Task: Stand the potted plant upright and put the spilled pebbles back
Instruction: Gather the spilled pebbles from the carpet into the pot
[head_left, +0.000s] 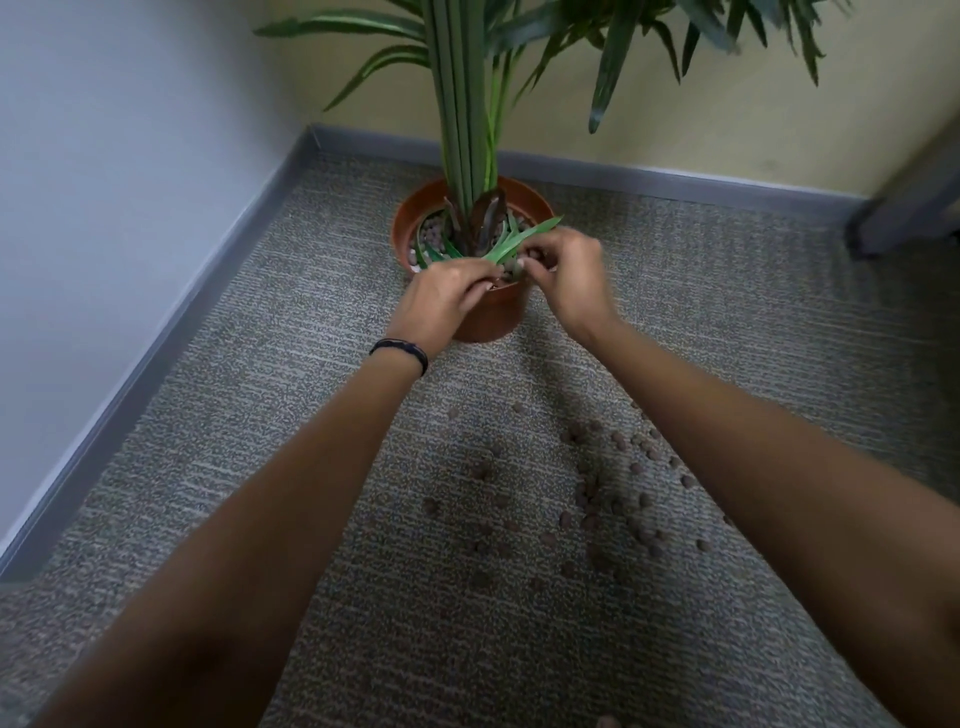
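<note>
At room corner, on carpet (311, 415) — potted plant (488, 317) stands upright, stems vertical; first half of task looks done. Both hands over pot's near rim, close together: left hand (441, 304) fingers curled, tips bunched; right hand (569, 275) likewise curled inward. Whether either pinches anything — cannot tell, blur and leaves hide fingertips. Some pebbles lie inside pot. Many spilled pebbles (592, 499) scattered on carpet between forearms, apart from pot. Judgement: refill partway at best, most gathering left.
</note>
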